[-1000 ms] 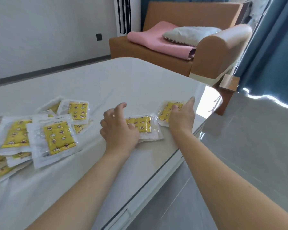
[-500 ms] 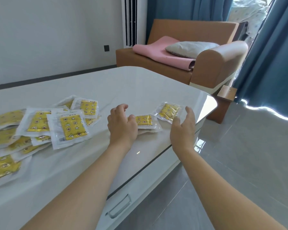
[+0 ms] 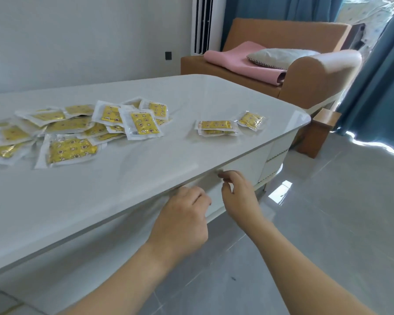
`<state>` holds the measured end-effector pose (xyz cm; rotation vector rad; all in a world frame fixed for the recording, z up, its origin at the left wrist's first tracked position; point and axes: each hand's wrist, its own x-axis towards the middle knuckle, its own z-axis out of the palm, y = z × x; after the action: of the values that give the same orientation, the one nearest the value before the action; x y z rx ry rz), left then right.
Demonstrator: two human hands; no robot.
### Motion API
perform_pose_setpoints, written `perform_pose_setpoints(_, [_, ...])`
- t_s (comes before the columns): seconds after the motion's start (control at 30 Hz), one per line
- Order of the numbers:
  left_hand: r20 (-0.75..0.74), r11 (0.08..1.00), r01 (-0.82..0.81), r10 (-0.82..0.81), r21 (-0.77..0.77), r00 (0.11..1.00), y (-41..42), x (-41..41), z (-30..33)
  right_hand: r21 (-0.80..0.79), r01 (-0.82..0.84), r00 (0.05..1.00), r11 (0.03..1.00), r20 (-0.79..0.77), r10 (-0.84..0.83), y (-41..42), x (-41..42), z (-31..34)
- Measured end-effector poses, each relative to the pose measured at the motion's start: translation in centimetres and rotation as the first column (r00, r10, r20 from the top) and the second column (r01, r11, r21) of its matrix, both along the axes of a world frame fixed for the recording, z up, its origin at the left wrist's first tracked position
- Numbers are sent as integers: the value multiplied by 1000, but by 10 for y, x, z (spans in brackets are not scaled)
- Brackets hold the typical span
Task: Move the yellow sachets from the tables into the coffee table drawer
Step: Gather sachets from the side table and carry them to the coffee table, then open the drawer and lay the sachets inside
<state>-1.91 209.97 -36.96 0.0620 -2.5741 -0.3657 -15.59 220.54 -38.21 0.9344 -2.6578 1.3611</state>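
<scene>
1. The white bench (image 3: 127, 169) has a long front edge that runs from low on the left up to a round corner on the right.
2. Both hands are below that front edge, in front of the white drawer front (image 3: 237, 169).
3. The left hand (image 3: 182, 219) has its fingers curled up under the edge. I cannot tell if it holds anything there.
4. The right hand (image 3: 238, 194) is just beside it, with loosely bent fingers that hold nothing. Its fingertips are near the bench edge.
5. The grey floor (image 3: 328, 223) to the right of the hands is wide and shiny, with lots of room.
6. A big pile of yellow sachets (image 3: 82, 130) lies on the left part of the bench, well apart from the hands. Many lie on top of each other.
7. A small stack of sachets (image 3: 216, 128) lies nearer the right corner, with one single sachet (image 3: 251, 120) just beside it. They are up above the hands, back from the edge.
8. The sachets are clear packs with yellow insides and small pictures on them. Any writing is too small to read.
9. Past the bench is a brown sofa (image 3: 309, 73) with a pink pillow (image 3: 239, 62) and a grey cushion (image 3: 280, 57). A blue curtain (image 3: 378, 87) hangs on the right.
</scene>
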Motion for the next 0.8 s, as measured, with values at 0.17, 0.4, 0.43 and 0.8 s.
perform_pose_setpoints(0.17, [340, 968, -137, 203, -210, 918, -9, 18, -33, 38, -6, 986, 999, -167, 12, -12, 7, 6])
perform_pose_setpoints(0.4, [540, 972, -225, 155, 67, 827, 3, 23, -51, 120, -5, 953, 993, -299, 41, -9, 10, 3])
perform_pose_setpoints(0.43, [543, 969, -232, 152, 82, 826, 3, 22, -50, 138, 11, 949, 990, -314, 34, -9, 10, 5])
perform_pose_setpoints(0.8, [624, 994, -71, 108, -84, 774, 37, 25, 9, 91, 13, 888, 996, -458, 31, 7, 8, 12])
